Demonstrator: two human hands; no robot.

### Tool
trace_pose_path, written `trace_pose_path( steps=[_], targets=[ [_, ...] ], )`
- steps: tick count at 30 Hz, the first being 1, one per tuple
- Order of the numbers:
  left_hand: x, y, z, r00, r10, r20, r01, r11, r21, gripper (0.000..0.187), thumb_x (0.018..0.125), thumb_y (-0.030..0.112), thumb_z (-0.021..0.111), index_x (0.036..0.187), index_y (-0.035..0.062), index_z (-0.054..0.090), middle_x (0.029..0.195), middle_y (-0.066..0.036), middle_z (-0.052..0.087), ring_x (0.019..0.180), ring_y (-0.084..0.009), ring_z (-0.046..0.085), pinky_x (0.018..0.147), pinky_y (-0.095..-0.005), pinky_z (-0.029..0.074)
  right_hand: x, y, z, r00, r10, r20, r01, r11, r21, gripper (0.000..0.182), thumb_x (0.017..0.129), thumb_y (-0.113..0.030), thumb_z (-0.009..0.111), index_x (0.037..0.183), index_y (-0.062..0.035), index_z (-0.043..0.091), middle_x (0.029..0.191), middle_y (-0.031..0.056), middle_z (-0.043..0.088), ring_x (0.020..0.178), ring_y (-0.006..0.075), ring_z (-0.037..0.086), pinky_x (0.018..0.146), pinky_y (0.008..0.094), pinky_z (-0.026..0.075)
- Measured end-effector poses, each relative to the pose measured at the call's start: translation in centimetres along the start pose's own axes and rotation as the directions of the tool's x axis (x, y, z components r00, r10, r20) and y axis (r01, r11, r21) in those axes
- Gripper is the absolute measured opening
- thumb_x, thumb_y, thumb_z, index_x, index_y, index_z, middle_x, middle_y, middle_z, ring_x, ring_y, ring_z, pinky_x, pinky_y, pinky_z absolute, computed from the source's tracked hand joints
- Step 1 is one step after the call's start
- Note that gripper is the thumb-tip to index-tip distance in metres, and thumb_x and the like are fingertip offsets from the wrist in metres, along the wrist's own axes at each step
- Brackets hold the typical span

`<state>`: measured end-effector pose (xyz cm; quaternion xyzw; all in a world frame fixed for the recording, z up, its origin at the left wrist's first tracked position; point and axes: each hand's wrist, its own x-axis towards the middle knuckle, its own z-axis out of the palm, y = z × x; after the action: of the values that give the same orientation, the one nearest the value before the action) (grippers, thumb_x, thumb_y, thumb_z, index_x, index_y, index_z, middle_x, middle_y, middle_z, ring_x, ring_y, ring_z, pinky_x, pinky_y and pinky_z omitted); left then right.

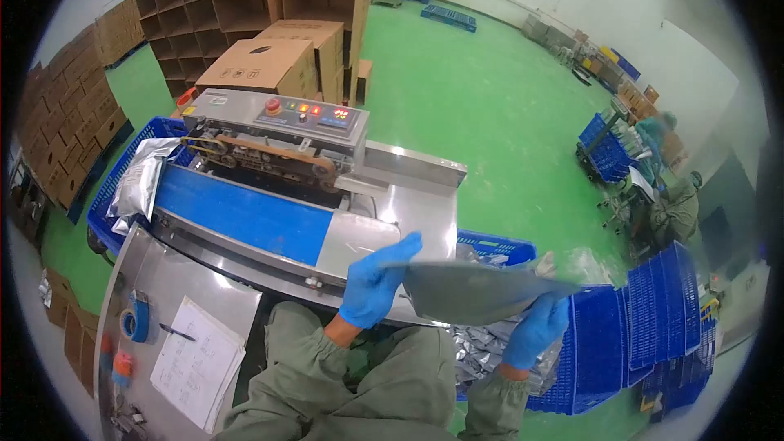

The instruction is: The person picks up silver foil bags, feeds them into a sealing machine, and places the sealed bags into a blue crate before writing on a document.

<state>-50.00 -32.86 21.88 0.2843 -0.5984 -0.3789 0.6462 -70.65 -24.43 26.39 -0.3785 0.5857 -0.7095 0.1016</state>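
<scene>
My left hand [371, 282], in a blue glove, is closed on the left end of a silver foil pouch [469, 292]. My right hand [537, 331], gloved alike, grips the pouch's right end. The pouch is stretched flat between them above my lap, slightly blurred. Just left of my left hand is the band sealing machine [278, 135] with lit displays and a blue conveyor belt [245, 216]. Below the pouch, many more foil pouches [482, 351] lie in a blue crate [510, 247], partly hidden by my right arm. Another filled foil pouch [140, 181] rests at the belt's far left end.
A steel table [155, 269] at lower left bears papers [200, 359], a pen [178, 332] and a blue tape roll [135, 320]. Blue crates [661, 302] stand at right. Cardboard boxes [261, 65] are stacked behind the machine. Co-workers [674, 208] are at far right.
</scene>
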Motion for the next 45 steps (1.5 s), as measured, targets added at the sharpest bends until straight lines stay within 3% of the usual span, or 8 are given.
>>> trace_pose_path(
  steps=[9,23,26,29,31,34,39,45],
  targets=[
    [9.6,-12.0,-9.1,0.698,-0.701,-0.147,0.653,0.707,-0.27,0.016,0.082,0.014,0.058,0.077,-0.0008,0.062,0.07,-0.007,0.059,0.061,-0.0157,0.055,0.056,-0.0299,0.045,3.0,10.7,13.7,0.905,0.028,0.424,-0.024,1.0,-0.015,0.025,0.091,-0.018,0.048,0.071,-0.0041,0.052,0.07,-0.0008,0.049,0.065,0.0107,0.045,0.058,0.0302,0.04],
    [10.6,-17.8,-17.8,0.723,-0.617,-0.311,0.676,0.725,0.133,0.022,0.08,0.018,0.056,0.075,-0.0031,0.061,0.069,-0.008,0.057,0.063,-0.0167,0.049,0.061,-0.0329,0.041,0.2,12.8,21.2,0.76,0.394,0.517,-0.491,0.869,0.058,0.028,0.091,-0.021,0.048,0.074,-0.0043,0.061,0.067,0.001,0.055,0.061,0.0093,0.05,0.058,0.0244,0.044],
    [11.3,-18.3,-21.5,0.74,-0.583,-0.335,0.663,0.716,0.218,0.024,0.081,0.021,0.057,0.077,-0.0025,0.061,0.071,-0.008,0.058,0.064,-0.0169,0.05,0.061,-0.0327,0.042,2.8,15.4,17.4,0.789,0.389,0.474,-0.435,0.901,-0.016,0.029,0.092,-0.022,0.046,0.082,-0.0025,0.065,0.07,0.0019,0.059,0.061,0.0105,0.053,0.059,0.0245,0.046],
    [12.0,-16.8,-24.5,0.68,-0.644,-0.352,0.725,0.662,0.189,0.03,0.083,0.025,0.057,0.086,-0.0045,0.063,0.077,-0.006,0.06,0.068,-0.0137,0.05,0.064,-0.0309,0.042,8.6,25.0,8.8,0.849,-0.146,0.507,0.359,0.864,-0.352,0.019,0.089,-0.012,0.047,0.095,-0.0018,0.062,0.089,0.0065,0.058,0.083,0.0162,0.054,0.077,0.0303,0.045],
    [12.3,-15.6,-26.7,0.724,-0.592,-0.355,0.689,0.637,0.344,0.03,0.084,0.025,0.056,0.091,-0.0044,0.062,0.078,-0.009,0.061,0.069,-0.0157,0.053,0.065,-0.0324,0.043,12.8,30.5,2.5,0.973,0.053,0.223,0.024,0.945,-0.325,0.027,0.083,-0.004,0.05,0.109,0.0016,0.054,0.104,0.0133,0.056,0.095,0.0236,0.052,0.088,0.0332,0.041],
    [11.3,-10.6,-26.8,0.801,-0.468,-0.373,0.595,0.551,0.585,0.034,0.086,0.025,0.054,0.104,-0.0038,0.058,0.083,-0.014,0.063,0.073,-0.0204,0.058,0.07,-0.0344,0.045,17.1,34.6,-5.3,0.988,-0.157,0.013,0.068,0.349,-0.935,0.054,0.081,-0.029,0.062,0.122,0.0038,0.047,0.128,0.0214,0.047,0.112,0.0296,0.051,0.096,0.0385,0.039],
    [6.5,-6.1,-28.3,0.928,-0.197,-0.315,0.368,0.38,0.849,0.043,0.087,0.027,0.053,0.117,-0.0035,0.052,0.104,-0.02,0.06,0.094,-0.0327,0.058,0.085,-0.0361,0.044,17.2,30.3,-6.2,0.821,0.571,0.009,0.087,-0.109,-0.99,0.047,0.077,-0.042,0.06,0.109,-0.0074,0.063,0.115,0.0193,0.059,0.104,0.0335,0.057,0.087,0.0433,0.045],
    [2.1,-2.0,-27.1,0.977,-0.037,-0.211,0.215,0.178,0.96,0.049,0.083,0.019,0.059,0.123,-0.0035,0.045,0.119,-0.022,0.052,0.109,-0.0356,0.051,0.093,-0.0388,0.04,19.2,37.1,-9.1,0.96,0.238,0.149,0.167,-0.059,-0.984,0.036,0.084,-0.04,0.051,0.095,-0.0097,0.069,0.094,0.0156,0.065,0.081,0.0334,0.063,0.071,0.0464,0.047]
  ],
)
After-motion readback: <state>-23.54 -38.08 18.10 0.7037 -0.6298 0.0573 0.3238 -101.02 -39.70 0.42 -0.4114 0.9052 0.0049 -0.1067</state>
